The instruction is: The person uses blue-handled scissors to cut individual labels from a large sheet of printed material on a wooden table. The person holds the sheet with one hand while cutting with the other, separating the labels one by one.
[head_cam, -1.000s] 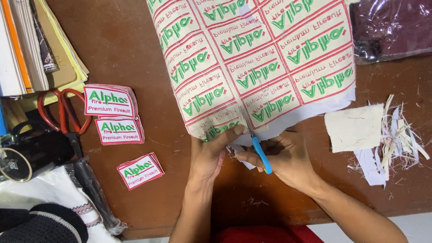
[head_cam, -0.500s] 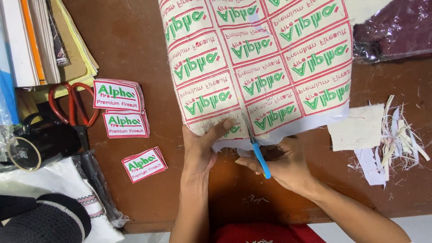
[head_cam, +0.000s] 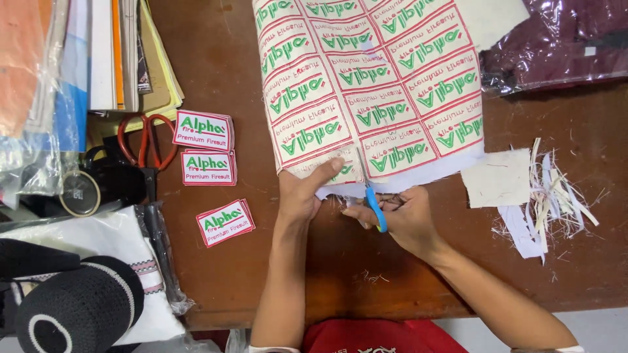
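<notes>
Label sheet point(head_cam: 373, 85), white with red-bordered green patches, pinched by left hand point(head_cam: 301, 196); right hand point(head_cam: 402, 219) grips blue-handled scissors point(head_cam: 374, 206)

Red scissors point(head_cam: 147, 147) lie by a stack of books point(head_cam: 124, 55), three small cut labels point(head_cam: 208, 168) sit on the brown table point(head_cam: 216, 72), and paper scraps point(head_cam: 546, 202) lie near a dark plastic bag point(head_cam: 562, 42).

Red-green label sheet point(head_cam: 366, 85), cut labels point(head_cam: 206, 150)
</notes>
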